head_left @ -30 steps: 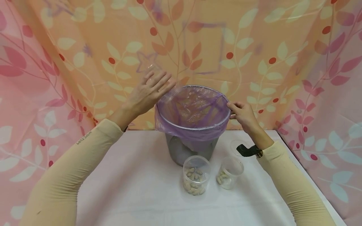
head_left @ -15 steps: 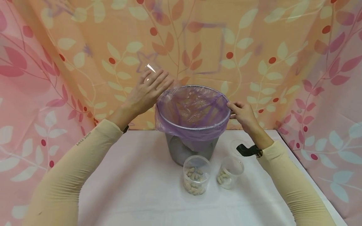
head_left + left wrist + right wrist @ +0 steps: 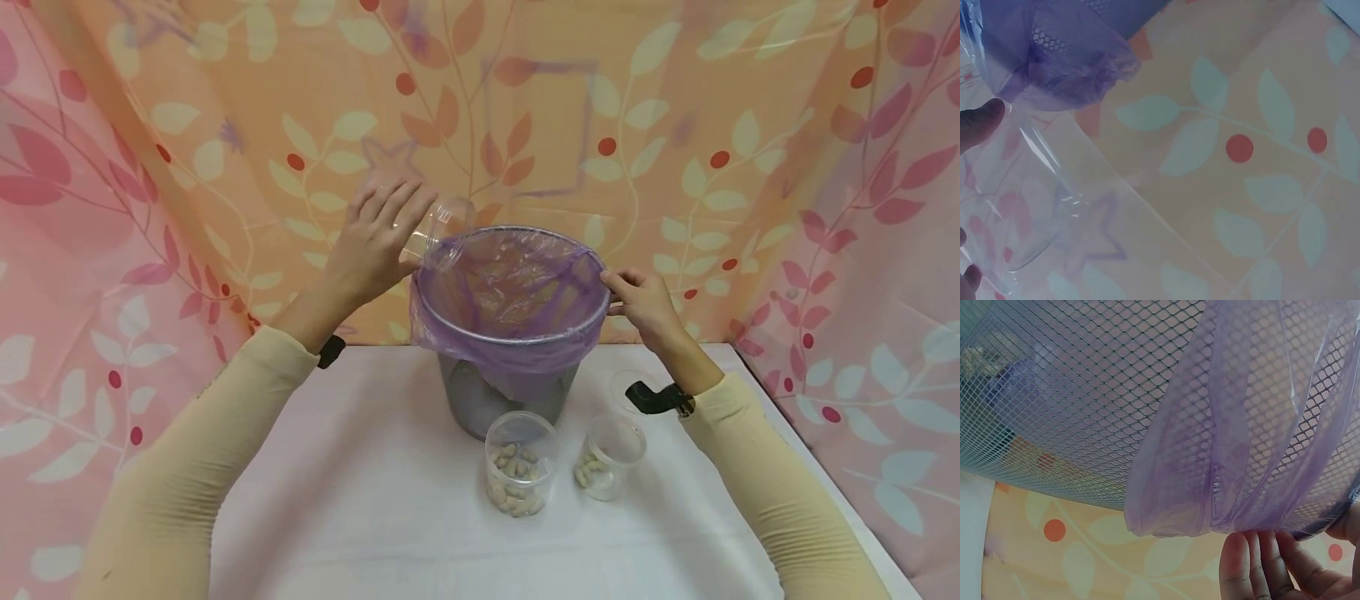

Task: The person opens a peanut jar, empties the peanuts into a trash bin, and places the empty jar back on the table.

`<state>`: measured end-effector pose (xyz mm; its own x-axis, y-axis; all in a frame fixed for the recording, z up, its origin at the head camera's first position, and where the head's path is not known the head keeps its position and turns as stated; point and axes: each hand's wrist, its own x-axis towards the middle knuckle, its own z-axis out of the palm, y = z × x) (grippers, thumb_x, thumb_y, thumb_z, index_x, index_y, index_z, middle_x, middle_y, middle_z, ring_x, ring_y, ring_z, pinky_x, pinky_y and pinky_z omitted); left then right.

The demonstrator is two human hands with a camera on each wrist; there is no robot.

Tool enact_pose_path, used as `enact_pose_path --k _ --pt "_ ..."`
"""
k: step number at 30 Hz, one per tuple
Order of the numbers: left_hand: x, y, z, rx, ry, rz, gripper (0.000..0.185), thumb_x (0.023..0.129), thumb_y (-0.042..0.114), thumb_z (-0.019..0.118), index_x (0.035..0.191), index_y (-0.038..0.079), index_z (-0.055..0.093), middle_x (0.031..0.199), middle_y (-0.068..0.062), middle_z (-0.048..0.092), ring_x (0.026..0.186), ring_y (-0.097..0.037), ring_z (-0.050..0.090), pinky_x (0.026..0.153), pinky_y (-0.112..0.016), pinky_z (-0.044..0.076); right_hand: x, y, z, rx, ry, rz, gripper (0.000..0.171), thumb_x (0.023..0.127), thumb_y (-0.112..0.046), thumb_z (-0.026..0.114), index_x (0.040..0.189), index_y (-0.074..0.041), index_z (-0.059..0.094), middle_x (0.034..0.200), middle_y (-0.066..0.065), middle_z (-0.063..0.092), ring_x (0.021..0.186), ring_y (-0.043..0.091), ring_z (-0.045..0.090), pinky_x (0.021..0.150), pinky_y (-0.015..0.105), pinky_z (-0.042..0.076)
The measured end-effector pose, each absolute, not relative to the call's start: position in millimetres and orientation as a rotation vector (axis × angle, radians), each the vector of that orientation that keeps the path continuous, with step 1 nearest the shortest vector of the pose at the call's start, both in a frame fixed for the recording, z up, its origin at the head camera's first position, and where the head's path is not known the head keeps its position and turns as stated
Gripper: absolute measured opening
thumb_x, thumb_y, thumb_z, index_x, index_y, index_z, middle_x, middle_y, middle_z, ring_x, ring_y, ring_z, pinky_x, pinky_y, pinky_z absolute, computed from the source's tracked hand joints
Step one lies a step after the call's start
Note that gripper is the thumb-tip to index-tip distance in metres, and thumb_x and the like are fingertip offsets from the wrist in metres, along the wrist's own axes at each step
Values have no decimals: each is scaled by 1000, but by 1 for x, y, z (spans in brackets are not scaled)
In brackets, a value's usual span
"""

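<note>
My left hand (image 3: pixel 375 246) grips a clear plastic container (image 3: pixel 442 232), tilted so its mouth points down over the left rim of the trash can. No contents can be seen in it. In the left wrist view, the thumb and fingertips are round the clear container (image 3: pixel 1041 181). The mesh trash can (image 3: pixel 510 408) stands upright, lined with a purple plastic bag (image 3: pixel 517 354) folded over its rim. My right hand (image 3: pixel 645 304) pinches the can's right rim and the bag there; in the right wrist view its fingers (image 3: pixel 1260 565) lie along the bag's lower edge.
Two clear tubs stand before the can: a larger tub (image 3: pixel 522 467) and a smaller tub (image 3: pixel 611 458), both holding several peanut-like pieces. A clear round lid (image 3: pixel 630 387) lies behind, near the right wrist. Patterned curtain (image 3: pixel 675 83) encloses the white table (image 3: pixel 360 500).
My left hand has drawn slightly left and turned the clear container, so more of it shows over the rim. The right hand, trash can and tubs have stayed put.
</note>
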<state>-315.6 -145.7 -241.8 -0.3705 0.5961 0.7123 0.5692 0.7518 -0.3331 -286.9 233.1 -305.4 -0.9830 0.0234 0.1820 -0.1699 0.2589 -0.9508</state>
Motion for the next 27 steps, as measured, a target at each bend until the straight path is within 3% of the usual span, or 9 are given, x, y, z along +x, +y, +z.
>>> enact_pose_path --k 12,22,27 --pt "-299 -155 -255 -692 -2192 -453 102 61 21 93 146 7 39 149 -18 42 140 -36 36 111 -59 28 -287 232 -309 127 -2374 1832 40 99 -28 56 113 9 57 78 -14 60 73 3 62 65 16 57" --pt "-287 -162 -259 -561 -2117 -687 108 55 28 96 146 7 41 146 -17 46 134 -36 44 107 -63 33 -288 237 -304 142 -2384 1865 35 98 -28 58 110 5 57 78 -15 61 74 1 61 66 16 56" --pt "-281 -168 -263 -517 -2147 -790 108 57 25 95 148 13 38 150 -14 43 138 -35 40 109 -62 29 -289 240 -302 142 -2395 1899 31 97 -30 60 105 -1 59 78 -15 63 76 3 63 69 16 57"
